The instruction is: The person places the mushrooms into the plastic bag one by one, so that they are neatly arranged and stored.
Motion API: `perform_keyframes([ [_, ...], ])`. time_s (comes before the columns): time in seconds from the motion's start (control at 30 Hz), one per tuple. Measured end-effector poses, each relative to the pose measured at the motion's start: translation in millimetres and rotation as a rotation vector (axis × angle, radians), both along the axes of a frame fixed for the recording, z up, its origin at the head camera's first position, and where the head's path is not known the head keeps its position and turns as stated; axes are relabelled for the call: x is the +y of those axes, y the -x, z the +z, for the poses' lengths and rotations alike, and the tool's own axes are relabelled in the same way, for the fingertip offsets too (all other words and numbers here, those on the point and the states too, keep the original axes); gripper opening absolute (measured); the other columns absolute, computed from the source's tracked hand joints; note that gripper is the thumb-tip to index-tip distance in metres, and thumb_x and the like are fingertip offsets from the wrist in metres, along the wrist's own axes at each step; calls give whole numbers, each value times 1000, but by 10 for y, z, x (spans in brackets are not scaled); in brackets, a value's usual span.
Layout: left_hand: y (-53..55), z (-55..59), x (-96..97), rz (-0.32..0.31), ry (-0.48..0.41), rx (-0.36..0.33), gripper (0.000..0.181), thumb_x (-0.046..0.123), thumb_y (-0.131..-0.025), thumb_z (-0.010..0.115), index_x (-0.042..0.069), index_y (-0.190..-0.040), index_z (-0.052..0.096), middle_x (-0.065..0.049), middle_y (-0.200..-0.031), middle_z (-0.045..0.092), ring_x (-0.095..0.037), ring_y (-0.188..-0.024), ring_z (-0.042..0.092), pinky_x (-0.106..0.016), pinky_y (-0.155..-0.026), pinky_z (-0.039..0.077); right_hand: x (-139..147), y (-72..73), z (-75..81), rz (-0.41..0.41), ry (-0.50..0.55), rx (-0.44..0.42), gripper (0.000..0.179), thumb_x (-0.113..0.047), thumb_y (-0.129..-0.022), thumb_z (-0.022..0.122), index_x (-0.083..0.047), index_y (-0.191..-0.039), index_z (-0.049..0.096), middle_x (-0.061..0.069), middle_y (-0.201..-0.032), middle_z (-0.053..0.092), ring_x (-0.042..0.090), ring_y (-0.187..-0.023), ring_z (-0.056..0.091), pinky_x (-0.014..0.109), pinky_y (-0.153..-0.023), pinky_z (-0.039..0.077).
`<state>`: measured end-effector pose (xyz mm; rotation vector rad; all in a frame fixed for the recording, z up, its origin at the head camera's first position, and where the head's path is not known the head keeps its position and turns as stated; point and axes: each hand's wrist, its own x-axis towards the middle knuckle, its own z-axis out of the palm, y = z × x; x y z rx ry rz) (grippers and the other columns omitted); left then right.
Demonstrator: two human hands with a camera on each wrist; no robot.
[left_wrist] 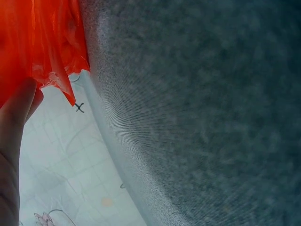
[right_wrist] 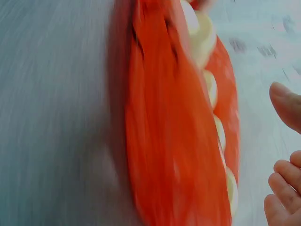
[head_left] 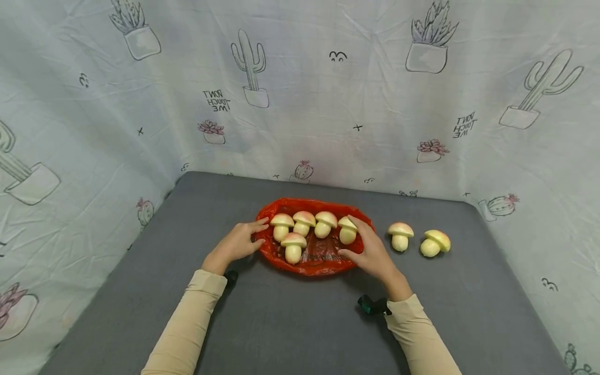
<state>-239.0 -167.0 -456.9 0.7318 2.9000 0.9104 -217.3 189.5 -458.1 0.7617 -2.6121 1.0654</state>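
Note:
A red plastic bag (head_left: 323,268) lies spread wide on the table, its mouth facing up. Several yellow toy mushrooms (head_left: 293,247) with pinkish caps sit inside. At the bag's left rim is my left hand (head_left: 238,241), its fingers reaching over the edge and its thumb apart from them. In the left wrist view, fingers (left_wrist: 21,106) of that hand touch the red plastic. My right hand (head_left: 372,253) is over the bag's right end with nothing in its grasp. Its thumb and fingers are spread, fingertips beside the rightmost mushroom (head_left: 348,234) in the bag.
To the right of the bag, one toy mushroom (head_left: 400,237) stands upright and another (head_left: 435,243) leans to one side. The grey table (head_left: 290,323) ends at a white curtain (head_left: 309,104) printed with cacti, which hangs at the back and both sides.

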Motion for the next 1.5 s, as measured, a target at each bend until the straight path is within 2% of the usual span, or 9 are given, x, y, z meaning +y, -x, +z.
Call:
perform_keyframes([
  [0.23,0,9,-6,6,10,7,48,10,-88,62,0,-135,52,-18,-144,44,-4,-39,26,-23,-52,35,532,-49,-11,-109,11,39,86,-16,-76,79,-2,-147,32,24,-144,39,43,-129,38,59,-100,33],
  [0.43,-7,23,6,2,3,-9,49,10,-89,63,0,-135,51,-18,-145,43,-5,-37,30,-22,-48,36,976,-42,-50,-222,18,56,87,-10,-75,79,0,-147,30,30,-144,36,50,-129,33,64,-98,28],
  [0.57,-17,23,21,0,-7,-9,48,9,-89,63,0,-135,52,-18,-145,43,-5,-37,32,-23,-48,37,1242,-47,-85,-316,27,36,90,-6,-75,78,2,-148,26,34,-144,31,54,-127,31,66,-97,26],
  [0.77,-21,9,20,5,-2,-1,47,9,-88,63,-1,-134,53,-18,-144,44,-5,-37,31,-23,-50,37,1551,-58,-176,-409,45,-26,96,-8,-77,76,3,-150,16,38,-147,19,54,-136,15,69,-103,16],
  [0.9,-20,9,18,13,3,-17,47,10,-89,63,0,-134,53,-16,-145,44,-5,-37,31,-22,-49,37,1675,-60,-259,-451,58,-88,99,-14,-79,74,5,-150,9,40,-148,13,54,-137,10,68,-104,14],
  [1.13,-14,-1,27,14,4,-23,48,11,-89,62,2,-135,52,-15,-145,44,-4,-37,32,-22,-45,37,1752,-37,-322,-512,72,-177,102,-22,-80,73,5,-150,5,40,-148,14,56,-132,19,67,-101,20],
  [1.3,-18,-11,24,5,4,-1,48,10,-88,62,0,-134,52,-17,-144,44,-4,-38,28,-22,-48,35,1759,-17,-373,-538,62,-204,98,-21,-82,72,8,-149,6,42,-144,19,57,-129,24,65,-100,22],
  [1.5,-22,-7,20,14,1,-10,48,10,-88,62,0,-134,52,-16,-144,44,-4,-38,27,-22,-48,35,1763,6,-415,-558,44,-206,93,-17,-84,70,12,-147,8,43,-141,22,57,-126,26,64,-99,23],
])
